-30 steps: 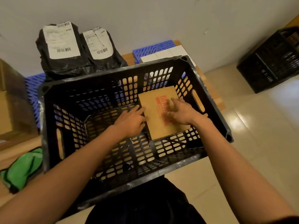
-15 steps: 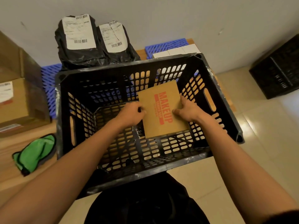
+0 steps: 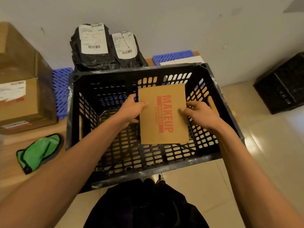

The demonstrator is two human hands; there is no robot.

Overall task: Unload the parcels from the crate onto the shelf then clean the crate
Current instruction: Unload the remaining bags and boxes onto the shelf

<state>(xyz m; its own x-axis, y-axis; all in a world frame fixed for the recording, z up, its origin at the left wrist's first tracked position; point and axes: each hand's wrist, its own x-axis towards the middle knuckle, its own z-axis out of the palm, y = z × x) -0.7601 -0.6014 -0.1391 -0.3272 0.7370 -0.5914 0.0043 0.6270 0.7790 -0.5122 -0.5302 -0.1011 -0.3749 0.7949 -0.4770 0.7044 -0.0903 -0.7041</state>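
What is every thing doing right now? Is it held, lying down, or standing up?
Makeup box: held by both hands, lifted inside the crate.
Left hand: grips the box's left edge.
Right hand: grips the box's right edge.
Crate: open-topped, upright, no other parcel seen inside.
Black bags: standing against the wall.
Green cloth: lying crumpled, untouched.
Cardboard boxes: closed, stacked.

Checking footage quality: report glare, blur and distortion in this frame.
Head view: dim, warm light; glare patch on the glossy floor tiles right of the black plastic crate; wide-angle bending at the edges; red print on the brown cardboard box sharp; white shipping labels unreadable.
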